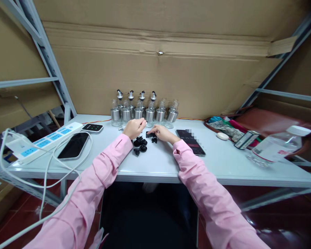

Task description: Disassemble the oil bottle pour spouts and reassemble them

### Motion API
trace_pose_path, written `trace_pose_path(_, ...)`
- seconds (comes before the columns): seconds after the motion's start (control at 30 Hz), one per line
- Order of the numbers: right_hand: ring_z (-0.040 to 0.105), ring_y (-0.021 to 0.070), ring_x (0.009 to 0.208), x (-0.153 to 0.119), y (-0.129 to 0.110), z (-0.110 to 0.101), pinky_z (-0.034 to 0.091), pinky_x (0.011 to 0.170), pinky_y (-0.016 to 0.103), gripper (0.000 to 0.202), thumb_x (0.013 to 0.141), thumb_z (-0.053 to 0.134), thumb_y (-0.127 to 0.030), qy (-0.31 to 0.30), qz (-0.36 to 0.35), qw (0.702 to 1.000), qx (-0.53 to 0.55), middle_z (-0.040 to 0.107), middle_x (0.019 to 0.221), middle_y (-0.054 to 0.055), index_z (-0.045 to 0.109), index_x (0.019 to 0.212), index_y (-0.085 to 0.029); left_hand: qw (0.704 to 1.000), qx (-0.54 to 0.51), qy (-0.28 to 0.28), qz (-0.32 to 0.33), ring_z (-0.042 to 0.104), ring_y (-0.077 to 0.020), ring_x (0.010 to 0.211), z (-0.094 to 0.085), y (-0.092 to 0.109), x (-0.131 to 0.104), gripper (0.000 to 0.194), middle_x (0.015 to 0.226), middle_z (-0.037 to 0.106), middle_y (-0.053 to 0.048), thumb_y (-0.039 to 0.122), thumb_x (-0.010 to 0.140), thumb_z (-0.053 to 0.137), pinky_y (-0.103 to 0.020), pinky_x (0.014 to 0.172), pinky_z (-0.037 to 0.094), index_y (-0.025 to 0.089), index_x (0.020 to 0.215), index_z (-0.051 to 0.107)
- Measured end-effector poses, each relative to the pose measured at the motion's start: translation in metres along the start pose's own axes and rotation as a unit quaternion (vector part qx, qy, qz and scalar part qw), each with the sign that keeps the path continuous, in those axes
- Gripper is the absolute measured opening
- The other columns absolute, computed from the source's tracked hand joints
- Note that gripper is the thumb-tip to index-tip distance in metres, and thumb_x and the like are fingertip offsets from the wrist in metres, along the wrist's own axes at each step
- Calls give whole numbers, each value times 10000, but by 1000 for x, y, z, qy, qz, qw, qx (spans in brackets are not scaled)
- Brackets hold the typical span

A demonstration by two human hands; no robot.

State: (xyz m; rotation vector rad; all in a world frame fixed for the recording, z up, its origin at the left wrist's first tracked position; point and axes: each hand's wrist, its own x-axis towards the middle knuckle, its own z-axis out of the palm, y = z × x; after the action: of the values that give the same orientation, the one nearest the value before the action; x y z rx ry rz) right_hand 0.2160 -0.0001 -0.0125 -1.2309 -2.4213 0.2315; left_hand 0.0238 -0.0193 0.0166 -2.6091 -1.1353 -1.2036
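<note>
My left hand (134,128) is closed above the table, fingers curled together. A small pale bit shows at its fingertips, too little to name. My right hand (162,133) reaches down with its index finger stretched out to some small black parts (154,140) lying on the table. Nearer to me, just below the left hand, lies a loose pile of black plastic caps and fittings (140,145). Behind both hands stand rows of glass bottles with metal sleeves (150,112). Several at the back carry metal pourer spouts (142,95) with black flip tops.
On the left lie a power strip (52,140), a phone (74,146), a small black device (92,128) and a loose white cable (45,173). To the right are another phone (191,141), a white oval object (222,136), a small box (246,139) and a water bottle (280,145). Cardboard (155,72) backs the table.
</note>
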Motion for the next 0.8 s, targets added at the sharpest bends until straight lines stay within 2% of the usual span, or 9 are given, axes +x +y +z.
trace_pose_path(0.13, 543, 123, 769, 0, 1, 3, 429, 788, 218, 526, 669, 358, 58, -44, -6, 999, -7, 615, 893, 67, 724, 956, -188, 1000, 7, -1, 1, 472, -140, 541, 0, -1, 0, 307, 537, 477, 7, 298, 896, 304, -263, 560, 282, 195, 617, 377)
trace_pose_path(0.27, 546, 128, 770, 1, 4, 4, 426, 785, 214, 548, 650, 360, 68, -46, 16, 999, -17, 624, 905, 76, 714, 992, -175, 1000, 15, -4, 0, 480, -138, 540, -1, 0, 0, 315, 535, 482, 7, 294, 901, 306, -263, 557, 284, 192, 616, 395)
trace_pose_path(0.47, 571, 126, 764, 1, 8, 4, 434, 778, 216, 505, 674, 381, 57, -24, 37, 999, -18, 657, 918, 69, 715, 977, -169, 1000, 18, -8, -1, 487, -137, 546, -1, 0, 0, 321, 544, 496, 4, 293, 907, 305, -264, 561, 286, 190, 618, 402)
trace_pose_path(0.67, 612, 172, 872, 0, 6, -5, 434, 846, 259, 384, 755, 413, -8, 65, 117, 990, -46, 690, 948, 99, 709, 970, -126, 1000, 14, -4, -1, 486, -137, 542, -1, -1, 0, 325, 544, 496, 6, 299, 907, 306, -265, 560, 282, 191, 616, 402)
trace_pose_path(0.8, 625, 171, 920, -1, 1, -8, 428, 880, 239, 376, 749, 419, -2, 45, 142, 987, -68, 701, 972, 83, 720, 932, -132, 1000, 7, 0, 0, 479, -136, 536, 0, -1, -1, 323, 543, 494, 6, 304, 904, 306, -262, 556, 278, 191, 614, 395)
